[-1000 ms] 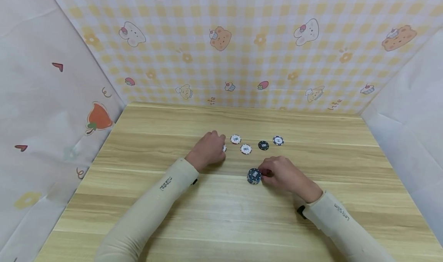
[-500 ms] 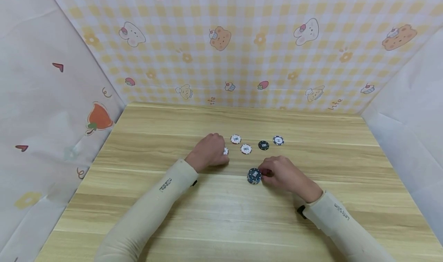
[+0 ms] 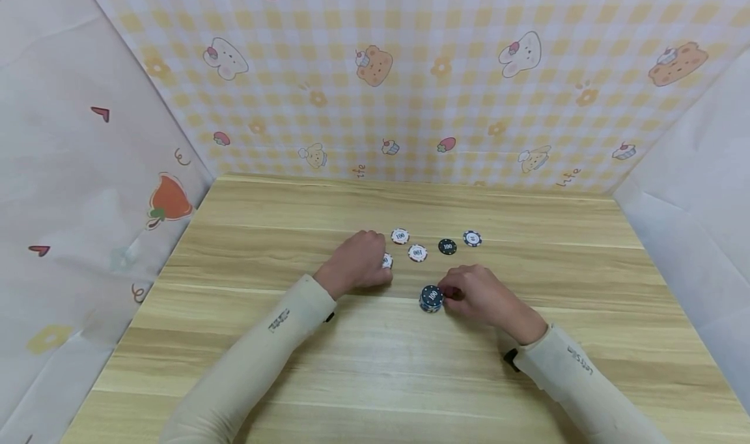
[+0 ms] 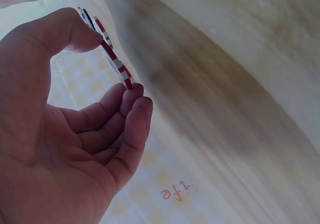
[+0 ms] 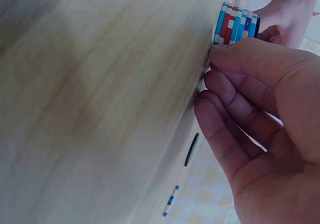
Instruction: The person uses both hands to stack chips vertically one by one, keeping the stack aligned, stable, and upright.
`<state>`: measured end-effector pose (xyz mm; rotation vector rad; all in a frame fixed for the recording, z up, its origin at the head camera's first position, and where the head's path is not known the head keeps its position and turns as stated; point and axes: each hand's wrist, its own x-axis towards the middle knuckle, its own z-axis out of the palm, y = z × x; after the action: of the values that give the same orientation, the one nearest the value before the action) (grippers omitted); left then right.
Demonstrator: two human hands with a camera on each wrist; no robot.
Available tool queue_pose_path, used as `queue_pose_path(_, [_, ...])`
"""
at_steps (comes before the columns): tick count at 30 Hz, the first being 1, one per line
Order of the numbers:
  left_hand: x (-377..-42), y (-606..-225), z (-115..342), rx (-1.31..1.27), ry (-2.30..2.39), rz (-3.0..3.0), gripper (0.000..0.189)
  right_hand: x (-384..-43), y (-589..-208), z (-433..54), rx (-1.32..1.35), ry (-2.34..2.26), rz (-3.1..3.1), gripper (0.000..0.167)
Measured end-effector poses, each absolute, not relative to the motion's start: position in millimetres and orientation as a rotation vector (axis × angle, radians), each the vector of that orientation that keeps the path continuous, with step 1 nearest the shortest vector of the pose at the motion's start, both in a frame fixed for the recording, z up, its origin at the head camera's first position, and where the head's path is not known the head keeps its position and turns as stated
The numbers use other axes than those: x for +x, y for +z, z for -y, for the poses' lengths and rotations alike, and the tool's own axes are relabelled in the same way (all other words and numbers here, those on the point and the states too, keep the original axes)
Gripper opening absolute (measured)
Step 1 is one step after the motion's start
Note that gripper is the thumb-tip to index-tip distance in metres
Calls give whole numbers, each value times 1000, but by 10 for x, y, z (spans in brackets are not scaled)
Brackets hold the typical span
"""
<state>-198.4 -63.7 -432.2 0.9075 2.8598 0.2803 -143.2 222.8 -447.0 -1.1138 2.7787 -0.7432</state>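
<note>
My left hand (image 3: 357, 262) rests low over the table and pinches a white-and-red poker chip (image 4: 120, 67) between thumb and fingers. In the head view part of that chip shows beside the fingers. The right hand (image 3: 477, 294) has its thumb and index finger at the right side of a stack of poker chips (image 3: 431, 299), black 100 chip on top. Blue, red and white edges of the stack (image 5: 235, 24) show in the right wrist view, where my thumb covers its near part. The other right fingers are curled and rest near the tabletop.
Behind the hands lie two white 100 chips (image 3: 400, 236), a black 100 chip (image 3: 448, 246) and a white-and-blue 10 chip (image 3: 472, 238), spread flat on the wooden table (image 3: 375, 372). A checkered cloth wall (image 3: 410, 105) stands at the back edge.
The left hand has slid slightly right and toward me, with its chip moving along. The right hand and the stack have stayed in place.
</note>
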Motion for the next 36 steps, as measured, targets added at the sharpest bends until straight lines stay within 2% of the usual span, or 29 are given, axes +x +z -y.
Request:
queue_pose_path(7, [-1956, -4316, 593, 970, 274, -2853, 28, -1432, -4473, -2229, -1101, -744, -2774, 20])
queue_pose_path(14, [-1909, -4284, 562, 1002, 246, -2854, 39, -1435, -4485, -2228, -1091, -739, -2777, 19])
queue_pose_path(31, [-1855, -4289, 496, 1101, 236, -2842, 46, -1430, -4483, -2231, -1074, -728, -2784, 20])
queue_pose_path(36, [-1837, -4287, 466, 1123, 234, -2821, 43, -1442, -4479, -2234, -1093, -740, -2769, 21])
